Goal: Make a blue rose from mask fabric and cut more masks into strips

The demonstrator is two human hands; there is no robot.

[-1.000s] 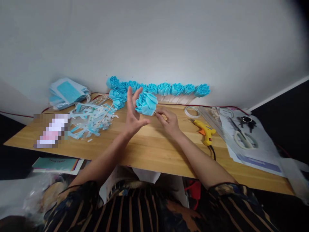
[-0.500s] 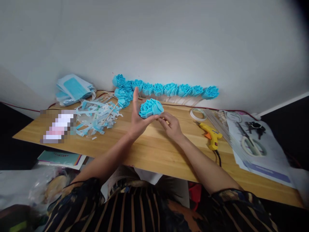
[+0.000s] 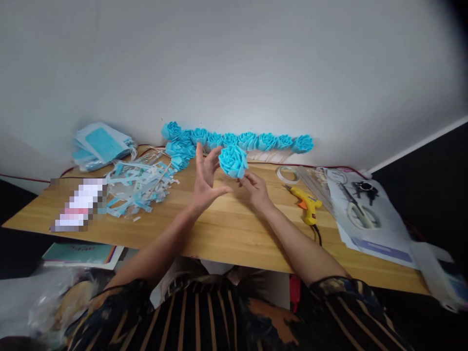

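A blue artificial flower (image 3: 233,161) with layered petals is held above the middle of the wooden table (image 3: 234,229). My right hand (image 3: 255,190) is closed under the bloom, gripping it from below; the stem is hidden from me. To the left of the flower, my left hand (image 3: 205,187) is open, its fingers and thumb spread apart around the bloom's side without holding it. Several similar blue flowers (image 3: 246,141) on pale stems lean in a row along the wall behind.
At left lie a stack of blue masks (image 3: 104,144), cut blue and white scraps (image 3: 142,185) and a blurred-out phone-like item (image 3: 78,204). On the right are a yellow glue gun (image 3: 307,204), a tape roll (image 3: 288,174), scissors (image 3: 360,212), keys (image 3: 365,189) and papers (image 3: 380,229).
My left hand has let go of the flower and opened to its left. The flower has turned upright in my right hand. The view has shifted slightly.
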